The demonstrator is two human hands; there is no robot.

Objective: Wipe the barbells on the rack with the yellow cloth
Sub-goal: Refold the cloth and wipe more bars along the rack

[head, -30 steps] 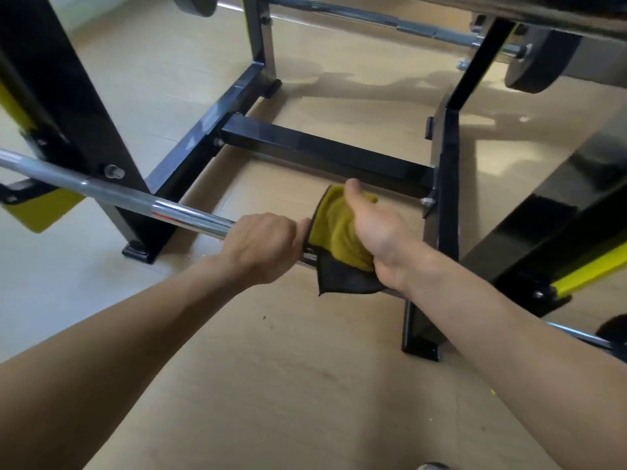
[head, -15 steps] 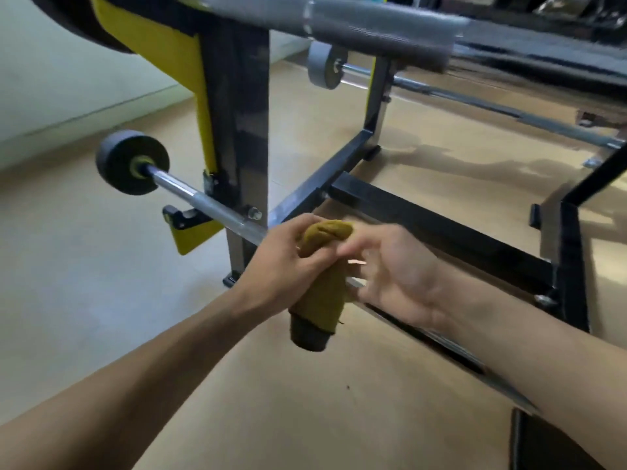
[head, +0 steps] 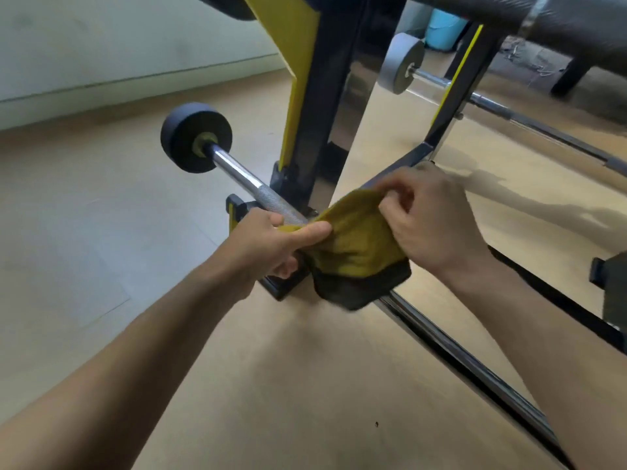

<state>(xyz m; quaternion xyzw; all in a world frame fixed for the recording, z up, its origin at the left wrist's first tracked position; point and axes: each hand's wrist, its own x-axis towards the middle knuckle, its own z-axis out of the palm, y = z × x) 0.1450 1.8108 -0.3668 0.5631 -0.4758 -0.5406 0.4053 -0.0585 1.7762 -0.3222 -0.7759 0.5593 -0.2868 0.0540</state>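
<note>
A chrome barbell [head: 247, 179] with a small black end weight [head: 195, 141] lies low on the black and yellow rack [head: 319, 106], running from upper left to lower right. The yellow cloth [head: 356, 245], dark on its underside, is draped over the bar near the rack post. My left hand [head: 271, 244] grips the cloth's left end, thumb on top. My right hand [head: 431, 218] pinches the cloth's upper right edge with curled fingers. The bar under the cloth is hidden and shows again at the lower right.
A second barbell with a grey end weight [head: 400, 62] rests on the far side of the rack. A thick dark bar [head: 543, 18] crosses the top right. Black base beams [head: 559, 300] lie on the wooden floor. A pale wall [head: 118, 45] runs at left.
The cloth has slid left along the bar to the rack post. My left hand went from gripping the bare bar to holding the cloth. The cloth is spread wider than half a second ago.
</note>
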